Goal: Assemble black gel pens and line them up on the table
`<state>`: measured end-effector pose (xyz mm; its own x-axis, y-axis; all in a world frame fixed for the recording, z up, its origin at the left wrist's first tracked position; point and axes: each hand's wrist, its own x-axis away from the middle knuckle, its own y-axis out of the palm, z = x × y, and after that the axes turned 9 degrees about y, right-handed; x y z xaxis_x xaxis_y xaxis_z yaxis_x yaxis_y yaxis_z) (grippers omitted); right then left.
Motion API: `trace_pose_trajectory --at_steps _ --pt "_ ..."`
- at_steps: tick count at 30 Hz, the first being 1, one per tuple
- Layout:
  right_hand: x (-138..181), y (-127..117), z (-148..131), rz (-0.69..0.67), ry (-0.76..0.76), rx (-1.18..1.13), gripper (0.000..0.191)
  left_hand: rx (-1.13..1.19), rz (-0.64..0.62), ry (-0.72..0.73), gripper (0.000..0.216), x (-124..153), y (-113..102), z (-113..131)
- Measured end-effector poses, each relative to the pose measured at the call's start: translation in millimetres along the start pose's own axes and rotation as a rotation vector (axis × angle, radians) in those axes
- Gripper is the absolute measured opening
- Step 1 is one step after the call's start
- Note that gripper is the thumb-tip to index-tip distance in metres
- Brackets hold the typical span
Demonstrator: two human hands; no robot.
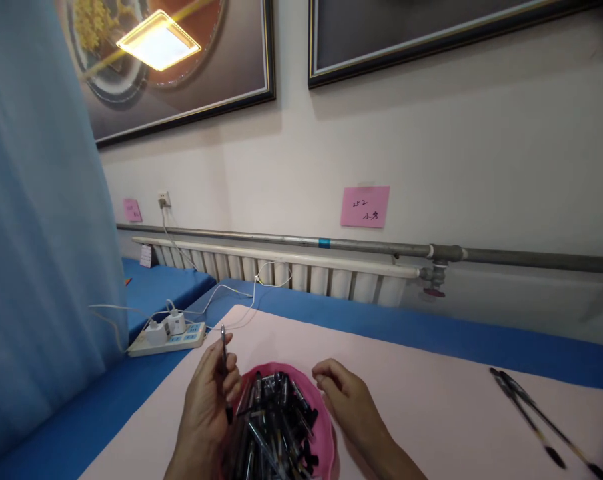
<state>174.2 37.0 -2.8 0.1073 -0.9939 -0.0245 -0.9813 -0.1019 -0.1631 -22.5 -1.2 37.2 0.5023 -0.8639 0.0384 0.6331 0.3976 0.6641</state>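
My left hand (pixel 207 393) is closed around a slim dark pen (pixel 224 347), held nearly upright with its shiny end above the fingers and a black end below. Just right of that hand stands a pink bowl (pixel 325 427) with a wavy rim, filled with a jumble of black and clear pens and pen parts (pixel 276 420). At the bowl's right rim is my right hand (pixel 348 400), its fingers curled in and nothing visible between them. My left hand hides part of the bowl's left side.
A pale pink sheet (pixel 421 400) covers much of the blue table (pixel 331 300). Two long, thin, dark sticks (pixel 536 413) lie at the right. On the left are a power strip (pixel 168 340) with white plugs and cables, and a blue curtain (pixel 41 233). A radiator (pixel 301 273) runs behind.
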Motion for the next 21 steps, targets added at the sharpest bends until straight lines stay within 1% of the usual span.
trace_pose_trajectory --at_steps 2,5,9,11,13,15,17,21 --pt "0.5 1.1 0.5 -0.024 -0.024 0.033 0.013 -0.001 0.019 0.009 0.033 -0.8 -1.3 0.9" --pt "2.7 4.4 2.5 -0.093 -0.109 0.157 0.016 -0.019 -0.012 -0.014 0.033 0.9 -1.9 -3.3" --pt "10.0 10.0 4.0 -0.170 -0.316 0.515 0.021 -0.064 -0.081 -0.031 0.034 3.6 -1.7 -9.2" --pt "14.4 12.6 5.4 -0.216 -0.385 0.658 0.027 -0.088 -0.100 -0.036 0.033 4.2 -1.9 -10.3" --pt "17.9 14.9 8.6 -0.253 -0.398 0.748 0.036 -0.122 -0.136 -0.048 0.031 4.8 -2.0 -11.5" --pt "19.8 16.9 13.2 -0.258 -0.373 0.801 0.042 -0.149 -0.195 -0.061 0.030 5.9 -1.7 -13.6" --pt "20.2 18.4 17.6 -0.237 -0.348 0.829 0.044 -0.159 -0.240 -0.072 0.029 7.4 -0.9 -16.3" --pt "19.1 20.3 21.2 -0.212 -0.339 0.863 0.045 -0.151 -0.274 -0.091 0.029 9.2 0.0 -20.7"
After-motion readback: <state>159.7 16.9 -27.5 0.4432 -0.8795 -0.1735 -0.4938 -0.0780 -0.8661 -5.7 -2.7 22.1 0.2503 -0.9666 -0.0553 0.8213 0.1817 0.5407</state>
